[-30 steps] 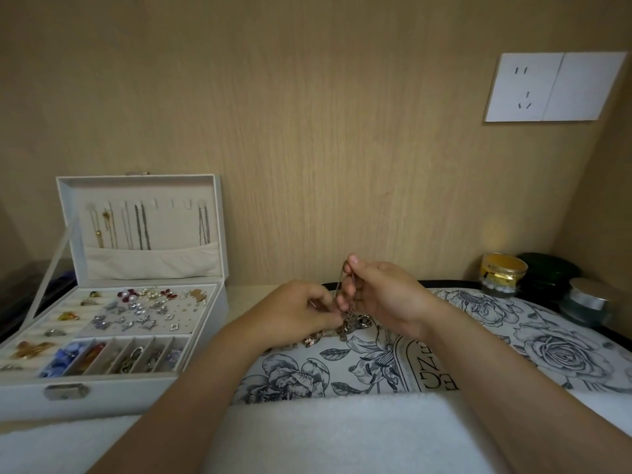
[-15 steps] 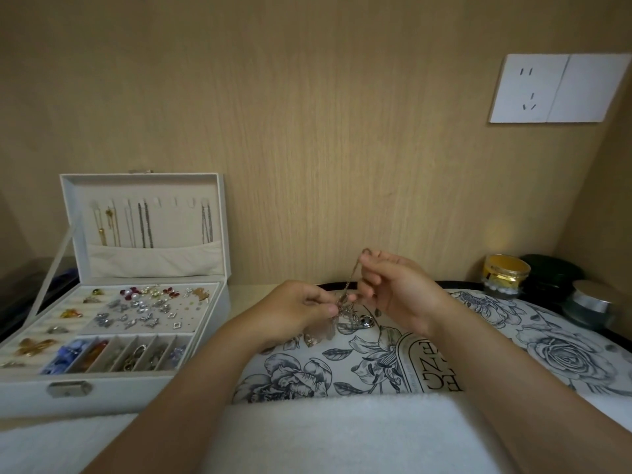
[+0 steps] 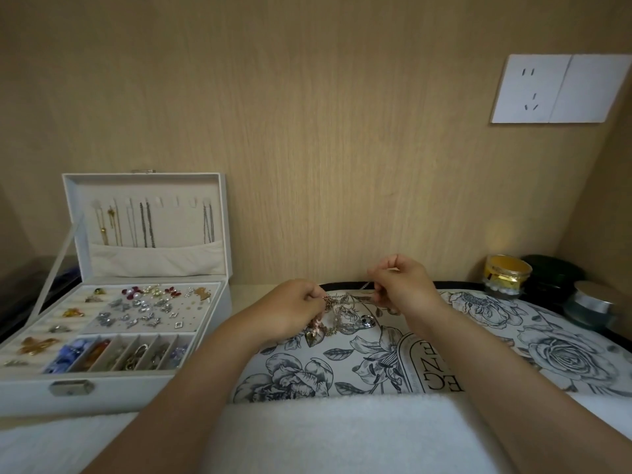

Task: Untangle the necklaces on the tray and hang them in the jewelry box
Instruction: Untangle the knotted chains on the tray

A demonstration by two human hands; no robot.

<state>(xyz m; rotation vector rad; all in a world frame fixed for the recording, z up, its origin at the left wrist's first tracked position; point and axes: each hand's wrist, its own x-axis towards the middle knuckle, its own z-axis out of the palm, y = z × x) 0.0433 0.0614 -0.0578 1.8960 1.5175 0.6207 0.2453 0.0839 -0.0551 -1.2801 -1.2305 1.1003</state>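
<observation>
A knot of tangled necklaces [image 3: 342, 314] with silver and pink pendants hangs just above the flower-printed tray [image 3: 478, 343]. My left hand [image 3: 294, 307] pinches the knot at its left side. My right hand [image 3: 402, 285] pinches a thin chain that runs out of the knot, a little higher and to the right. The white jewelry box [image 3: 113, 384] stands open at the left; several chains [image 3: 147, 224] hang from hooks inside its lid.
Rings, brooches and beads fill the box's lower compartments. A gold-lidded jar [image 3: 506, 275], a dark jar [image 3: 550, 278] and a silver-lidded jar [image 3: 590, 306] stand at the right by the wall. A white towel [image 3: 325, 436] lies along the near edge.
My right hand has moved right and slightly up, drawing a chain out of the knot. My left hand has stayed on the knot.
</observation>
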